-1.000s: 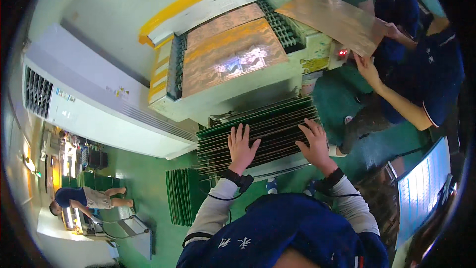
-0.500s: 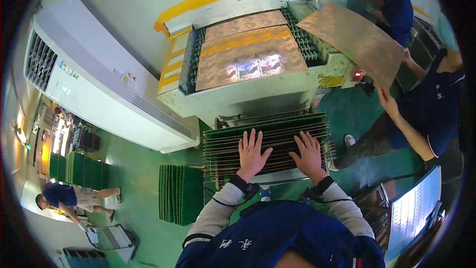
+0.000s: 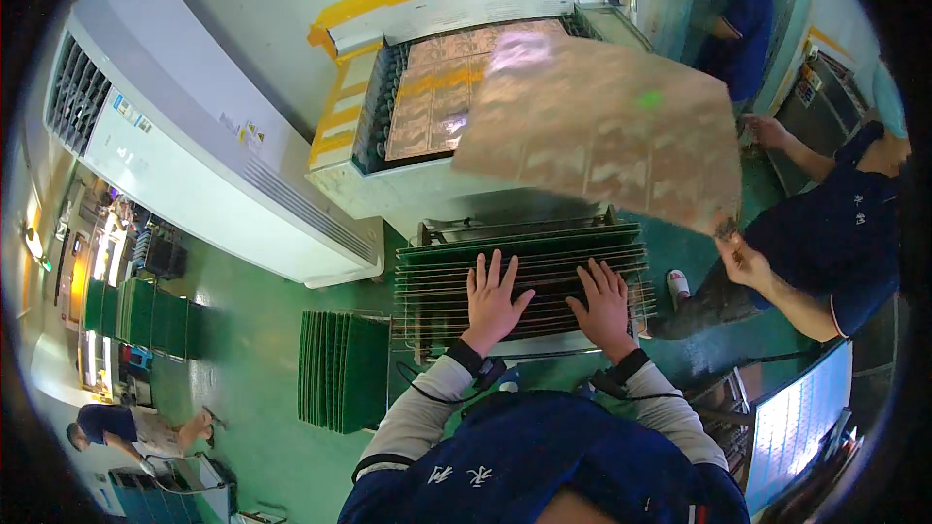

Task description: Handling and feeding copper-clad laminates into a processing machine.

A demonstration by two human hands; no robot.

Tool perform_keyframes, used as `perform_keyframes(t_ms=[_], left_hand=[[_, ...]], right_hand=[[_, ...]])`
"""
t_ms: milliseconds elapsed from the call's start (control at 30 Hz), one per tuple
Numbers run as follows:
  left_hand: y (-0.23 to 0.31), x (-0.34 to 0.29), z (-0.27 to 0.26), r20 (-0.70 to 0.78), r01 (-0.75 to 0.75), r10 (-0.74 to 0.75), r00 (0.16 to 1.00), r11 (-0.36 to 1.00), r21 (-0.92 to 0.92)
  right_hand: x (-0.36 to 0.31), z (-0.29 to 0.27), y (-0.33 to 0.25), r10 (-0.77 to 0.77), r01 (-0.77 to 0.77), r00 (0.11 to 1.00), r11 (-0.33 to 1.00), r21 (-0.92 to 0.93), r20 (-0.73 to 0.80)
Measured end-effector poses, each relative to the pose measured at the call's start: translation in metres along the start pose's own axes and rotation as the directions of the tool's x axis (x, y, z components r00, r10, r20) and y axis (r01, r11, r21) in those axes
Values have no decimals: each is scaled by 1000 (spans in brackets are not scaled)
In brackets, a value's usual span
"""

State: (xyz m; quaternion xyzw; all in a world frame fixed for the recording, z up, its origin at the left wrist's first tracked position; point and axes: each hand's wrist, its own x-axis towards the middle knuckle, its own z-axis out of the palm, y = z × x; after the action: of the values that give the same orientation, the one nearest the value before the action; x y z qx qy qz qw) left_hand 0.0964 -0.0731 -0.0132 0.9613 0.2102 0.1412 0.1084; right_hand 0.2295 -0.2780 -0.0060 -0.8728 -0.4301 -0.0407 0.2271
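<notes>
Both of my hands are held palm down with the fingers spread. My left hand (image 3: 497,299) and my right hand (image 3: 602,306) are over a rack holding several thin, upright panels (image 3: 437,299), green with copper-coloured edges. Whether my fingertips touch the panel edges I cannot tell; neither hand grips anything. Beyond them, a co-worker on the right holds a large copper-coloured sheet (image 3: 602,126) by its right side, tilted over the roller conveyor machine (image 3: 379,184). More copper-coloured sheets (image 3: 427,102) with a printed pattern lie flat on its rollers, partly hidden by the held sheet.
Green upright panels (image 3: 335,369) stand on the floor to my left. A tall white air conditioner (image 3: 233,165) runs beside the machine. The co-worker (image 3: 825,223) stands close on my right, near a bright tilted panel (image 3: 801,432). Another person (image 3: 107,427) bends over a frame far left.
The co-worker has swung the copper-coloured sheet left, over the conveyor and nearer my hands. At the far left, the other person has moved with the frame. My hands have stayed put.
</notes>
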Motion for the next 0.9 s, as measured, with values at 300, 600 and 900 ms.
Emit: perform_keyframes(t_ms=[300, 600, 900], left_hand=[[-17, -9, 32, 108, 69, -45, 993, 972, -224], [-28, -18, 62, -128, -146, 114, 985, 948, -283], [0, -6, 12, -195, -63, 27, 980, 982, -180]], right_hand=[[-11, 16, 7, 23, -21, 999, 999, -43, 41], [-10, 24, 13, -62, 62, 996, 998, -4, -58], [-10, 17, 12, 7, -5, 1000, 997, -82, 18]])
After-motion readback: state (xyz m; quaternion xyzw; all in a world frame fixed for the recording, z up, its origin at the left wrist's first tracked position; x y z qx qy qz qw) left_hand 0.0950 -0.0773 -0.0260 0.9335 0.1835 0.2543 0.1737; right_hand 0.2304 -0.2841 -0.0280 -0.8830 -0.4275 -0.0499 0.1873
